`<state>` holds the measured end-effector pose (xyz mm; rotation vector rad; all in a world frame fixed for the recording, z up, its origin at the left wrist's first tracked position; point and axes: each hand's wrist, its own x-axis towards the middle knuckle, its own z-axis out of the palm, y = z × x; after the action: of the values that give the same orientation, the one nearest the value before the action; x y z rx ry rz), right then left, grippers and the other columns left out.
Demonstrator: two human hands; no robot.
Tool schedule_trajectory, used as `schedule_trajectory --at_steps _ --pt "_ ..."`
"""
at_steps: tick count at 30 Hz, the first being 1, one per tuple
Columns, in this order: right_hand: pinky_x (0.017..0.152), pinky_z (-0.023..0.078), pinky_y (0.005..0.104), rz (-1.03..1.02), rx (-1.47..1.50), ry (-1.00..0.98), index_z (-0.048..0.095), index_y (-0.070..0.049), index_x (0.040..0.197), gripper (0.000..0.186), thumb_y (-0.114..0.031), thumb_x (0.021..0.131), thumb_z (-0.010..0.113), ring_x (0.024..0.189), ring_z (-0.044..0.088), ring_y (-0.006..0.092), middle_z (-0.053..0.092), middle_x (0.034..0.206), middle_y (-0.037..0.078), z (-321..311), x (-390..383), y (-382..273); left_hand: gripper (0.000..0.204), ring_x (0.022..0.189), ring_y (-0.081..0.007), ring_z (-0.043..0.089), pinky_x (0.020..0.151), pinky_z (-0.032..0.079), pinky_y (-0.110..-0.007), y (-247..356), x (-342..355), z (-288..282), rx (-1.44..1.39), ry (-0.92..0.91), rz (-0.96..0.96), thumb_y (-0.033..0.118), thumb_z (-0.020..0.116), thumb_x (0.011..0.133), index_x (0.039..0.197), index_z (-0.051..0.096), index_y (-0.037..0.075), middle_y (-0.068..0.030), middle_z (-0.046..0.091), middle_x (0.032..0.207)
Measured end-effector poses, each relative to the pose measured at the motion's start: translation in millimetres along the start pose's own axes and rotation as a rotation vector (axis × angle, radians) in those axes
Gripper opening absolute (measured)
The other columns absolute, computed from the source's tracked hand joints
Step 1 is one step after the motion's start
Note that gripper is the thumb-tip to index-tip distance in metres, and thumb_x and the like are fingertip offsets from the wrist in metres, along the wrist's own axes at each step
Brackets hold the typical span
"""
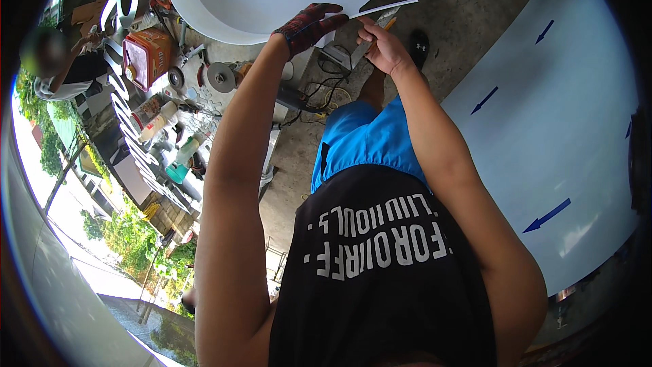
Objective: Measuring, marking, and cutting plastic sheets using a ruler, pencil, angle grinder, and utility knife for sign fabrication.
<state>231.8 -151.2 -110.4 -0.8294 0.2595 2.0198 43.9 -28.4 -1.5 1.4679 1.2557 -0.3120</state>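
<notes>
My dark-red-gloved left fingers (330, 9) pinch a thin white strip (394, 6) by the edge of a round white tub (234, 35); bare right fingers (370, 25), hold unclear, probably help positioning, next needing steadiness.

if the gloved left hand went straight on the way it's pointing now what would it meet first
Probably the thin white strip, whose near end sits right by the gloved left hand; depth is hard to judge from this single view.

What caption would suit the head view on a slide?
Gloved left hand and bare right hand at a thin white strip, beside a round white piece.
</notes>
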Motion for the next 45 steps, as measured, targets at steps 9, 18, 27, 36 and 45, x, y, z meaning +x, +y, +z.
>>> schedule_trajectory --at_steps 9,18,27,36,45 --pt "0.08 0.045 0.0317 0.012 -0.01 -0.038 0.06 -0.012 0.134 0.031 -0.021 0.105 0.054 0.083 0.052 0.0134 0.045 0.076 -0.005 -6 1 0 0.062 0.126 -0.0306 0.058 0.104 0.049 -0.041 0 -1 1 0.013 0.007 0.002 0.056 0.061 0.098 0.146 0.058 0.017 -0.016 0.05 0.148" --pt "0.079 0.045 0.0312 0.012 -0.011 -0.061 0.06 -0.013 0.133 0.031 -0.021 0.104 0.053 0.082 0.052 0.0132 0.045 0.075 -0.005 -5 2 -2 0.057 0.129 -0.0284 0.056 0.106 0.045 -0.04 1 -1 2 0.014 0.037 0.003 0.053 0.061 0.099 0.144 0.059 0.016 -0.0129 0.056 0.141" --pt "0.078 0.044 0.0287 0.013 0.007 -0.058 0.061 -0.014 0.133 0.031 -0.019 0.104 0.052 0.081 0.05 0.0126 0.044 0.075 -0.005 -5 2 -1 0.066 0.129 -0.0316 0.058 0.108 0.047 -0.042 3 -1 -1 0.005 -0.006 -0.007 0.059 0.061 0.097 0.147 0.056 0.016 -0.0168 0.051 0.147" --pt "0.078 0.043 0.0295 0.001 -0.006 -0.101 0.057 -0.014 0.138 0.035 -0.021 0.105 0.05 0.08 0.048 0.0101 0.042 0.077 -0.006 -10 3 0 0.057 0.129 -0.0307 0.054 0.108 0.046 -0.041 11 -5 2 0.039 0.013 -0.027 0.05 0.063 0.1 0.145 0.058 0.016 -0.0148 0.052 0.144" --pt "0.079 0.042 0.0277 0.014 0.009 -0.077 0.061 -0.017 0.131 0.028 -0.022 0.105 0.05 0.079 0.048 0.0101 0.041 0.075 -0.006 -5 2 0 0.057 0.126 -0.032 0.056 0.107 0.047 -0.042 0 0 3 0.059 0.035 0.034 0.048 0.065 0.1 0.144 0.057 0.014 -0.0172 0.052 0.143"
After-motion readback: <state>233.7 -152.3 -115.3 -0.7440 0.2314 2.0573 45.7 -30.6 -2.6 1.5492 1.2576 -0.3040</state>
